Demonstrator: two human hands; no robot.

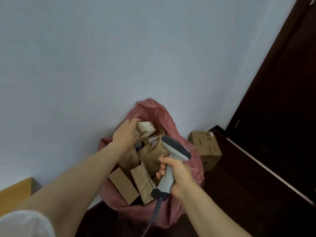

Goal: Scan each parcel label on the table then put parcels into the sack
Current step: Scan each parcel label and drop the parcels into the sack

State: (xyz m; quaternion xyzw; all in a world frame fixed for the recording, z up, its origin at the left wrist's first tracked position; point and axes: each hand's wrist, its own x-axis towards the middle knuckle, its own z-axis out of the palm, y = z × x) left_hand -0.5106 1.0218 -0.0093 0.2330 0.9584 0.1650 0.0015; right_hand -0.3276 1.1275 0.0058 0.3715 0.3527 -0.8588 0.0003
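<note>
1. White sleeve (24, 223) cut off at the lower left corner; two bare forearms reaching forward.
2. Yellow wooden edge (15, 190) at far left, cropped; tabletop or not, cannot tell.
3. Right hand (177, 175) wrapped tight round the grey handle of one scanner (171, 159), head aimed away and rightward; dark cable (153, 214) running off the bottom edge, its end unseen.
4. Pink woven sack (153, 112) standing open on the dark floor (239, 202) against the pale wall (119, 48), near side partly hidden behind arms and scanner.
5. Roughly six parcels (124, 187) in the sack mouth, brown paper and plain cardboard, tilted and packed close; any beneath them hidden.
6. Left hand (125, 132) at the far side of the mouth, gripping one end of the topmost labelled parcel (146, 130); fingertips hidden, print too small to read.
7. Little room left inside, only a gap under the far rim.
8. One larger cardboard box (206, 147) on the floor just right of the sack; open floor nearer, dark door (282, 82) beyond, cut by the right edge.
</note>
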